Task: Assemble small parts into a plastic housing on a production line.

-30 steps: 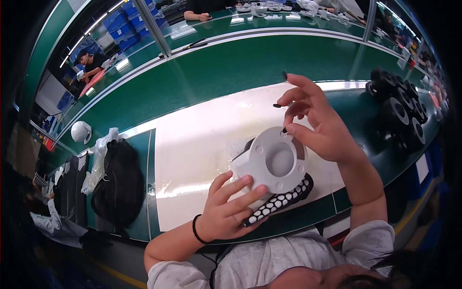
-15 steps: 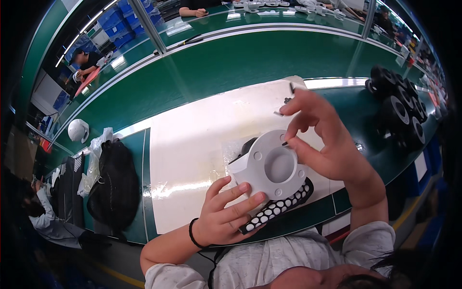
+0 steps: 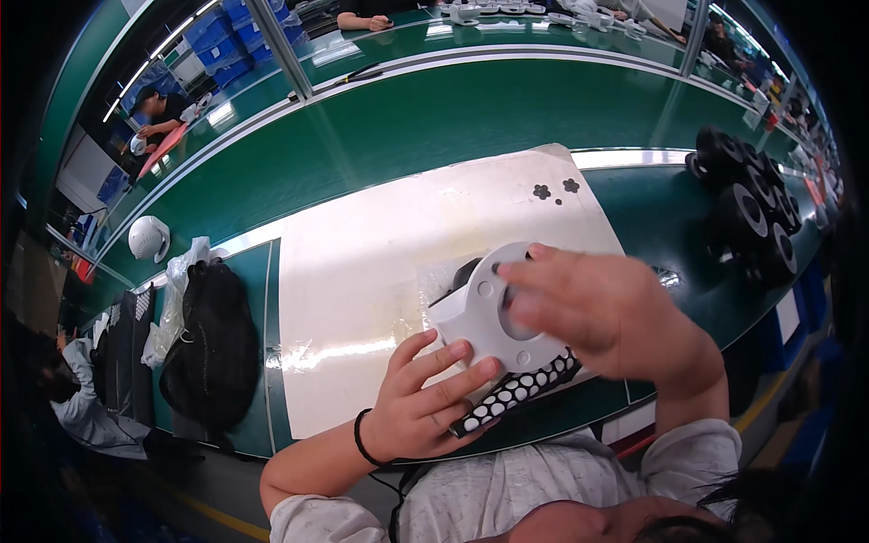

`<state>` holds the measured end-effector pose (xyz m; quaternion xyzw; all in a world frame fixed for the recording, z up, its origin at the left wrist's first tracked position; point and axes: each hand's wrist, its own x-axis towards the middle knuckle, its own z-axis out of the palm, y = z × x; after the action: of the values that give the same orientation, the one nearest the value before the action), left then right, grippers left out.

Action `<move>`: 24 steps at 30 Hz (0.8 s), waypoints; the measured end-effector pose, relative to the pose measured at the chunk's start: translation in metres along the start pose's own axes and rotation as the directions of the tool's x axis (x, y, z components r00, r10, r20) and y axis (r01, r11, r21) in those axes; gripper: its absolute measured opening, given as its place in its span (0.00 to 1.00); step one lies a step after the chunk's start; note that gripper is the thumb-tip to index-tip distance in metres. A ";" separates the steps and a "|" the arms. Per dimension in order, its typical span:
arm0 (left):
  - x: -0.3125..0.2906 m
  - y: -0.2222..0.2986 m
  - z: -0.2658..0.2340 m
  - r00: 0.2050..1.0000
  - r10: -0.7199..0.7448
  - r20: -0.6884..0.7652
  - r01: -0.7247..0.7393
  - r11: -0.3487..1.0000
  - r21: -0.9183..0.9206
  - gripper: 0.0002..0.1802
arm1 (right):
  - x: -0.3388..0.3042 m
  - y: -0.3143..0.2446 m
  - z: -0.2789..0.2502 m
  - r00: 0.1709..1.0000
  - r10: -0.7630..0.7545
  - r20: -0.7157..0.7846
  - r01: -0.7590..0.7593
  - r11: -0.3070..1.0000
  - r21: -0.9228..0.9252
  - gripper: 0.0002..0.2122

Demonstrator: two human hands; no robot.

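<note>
My left hand (image 3: 425,398) grips a white plastic ring-shaped part (image 3: 489,317) by its lower left edge. Small round recesses sit around the ring's big central opening. Over the right half of the ring lies my right hand (image 3: 597,308), fingers stretched apart and partly blurred. A dark spot shows at one of its fingertips; I cannot tell whether it is a nail or a small piece. Beneath the ring is a black strip with white round dots (image 3: 516,394), next to my left fingers. Behind the ring, a black object (image 3: 466,271) is mostly hidden.
A pale board (image 3: 362,244) covers the green bench, with black flower-shaped pieces (image 3: 541,191) at its far right. Black round parts (image 3: 747,208) are piled at right. At left lie a black bag (image 3: 213,335), clear plastic (image 3: 167,317) and a white rounded housing (image 3: 148,238). People sit beyond.
My right hand has come down and across the ring from its raised, pinched pose at the ring's right side. The flower-shaped pieces are now uncovered. My left hand keeps its hold.
</note>
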<state>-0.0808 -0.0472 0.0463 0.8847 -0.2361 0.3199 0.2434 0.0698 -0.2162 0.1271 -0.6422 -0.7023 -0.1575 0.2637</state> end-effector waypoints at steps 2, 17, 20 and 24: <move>0.000 0.000 0.000 1.000 -0.003 -0.006 0.003 1.000 -0.006 0.10 | 0.001 -0.007 -0.002 0.993 0.016 0.114 -0.002 0.993 -0.120 0.29; 0.000 0.001 0.003 1.000 -0.004 -0.029 0.004 1.000 0.007 0.11 | 0.012 0.001 0.025 0.965 0.261 0.021 -0.256 0.928 0.270 0.21; 0.002 0.002 0.003 0.999 0.011 -0.044 -0.011 1.000 -0.006 0.10 | 0.011 -0.011 0.020 0.979 0.200 -0.033 -0.200 0.980 -0.008 0.19; 0.002 0.002 0.004 0.998 0.019 -0.053 -0.020 1.000 -0.007 0.10 | 0.003 -0.026 0.018 0.990 0.137 -0.015 -0.134 0.929 -0.346 0.16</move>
<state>-0.0788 -0.0512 0.0458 0.8727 -0.2395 0.3445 0.2498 0.0413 -0.2070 0.1175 -0.7261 -0.6189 -0.2570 0.1538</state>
